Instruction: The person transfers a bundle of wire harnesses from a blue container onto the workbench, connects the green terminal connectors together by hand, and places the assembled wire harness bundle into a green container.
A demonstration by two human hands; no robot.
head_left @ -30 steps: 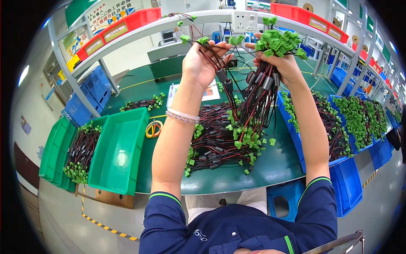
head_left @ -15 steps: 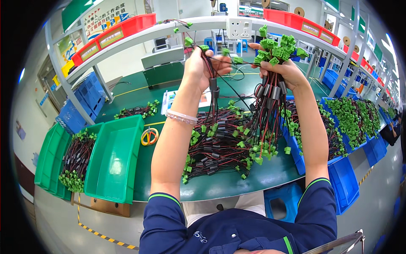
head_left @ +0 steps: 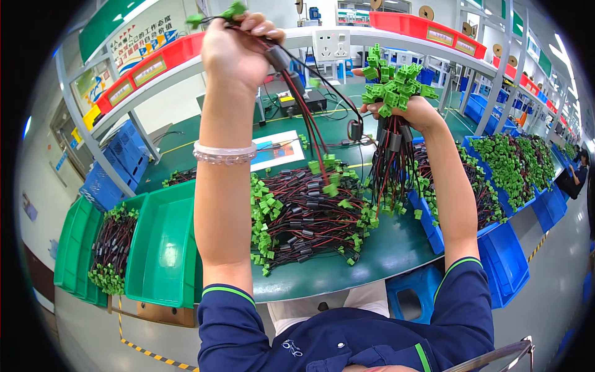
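My left hand point(head_left: 238, 53) is raised high at the upper left, its fingers closed round a few cable assemblies near their green connectors point(head_left: 232, 11). Their black and red wires and dark cylindrical cores point(head_left: 277, 57) slant down to the right. My right hand point(head_left: 409, 113) grips a thick bundle of like cables just under a cluster of green connectors point(head_left: 393, 87); the wires and cores point(head_left: 394, 141) hang below it. Beneath both hands, a large heap of cable assemblies point(head_left: 307, 214) lies on the green table, with green connectors at both its sides.
Green bins point(head_left: 162, 248) stand at the left, one holding cables point(head_left: 114, 242). Blue bins point(head_left: 511, 173) full of cables line the right. A printed sheet point(head_left: 279, 150) lies behind the heap. Overhead, a shelf rail carries red bins point(head_left: 427, 34) and a socket box point(head_left: 331, 44). A blue stool point(head_left: 412, 294) is below.
My left hand has moved up and left, carrying its few cables away from the bundle. My right hand stays nearly in place, still holding the bundle.
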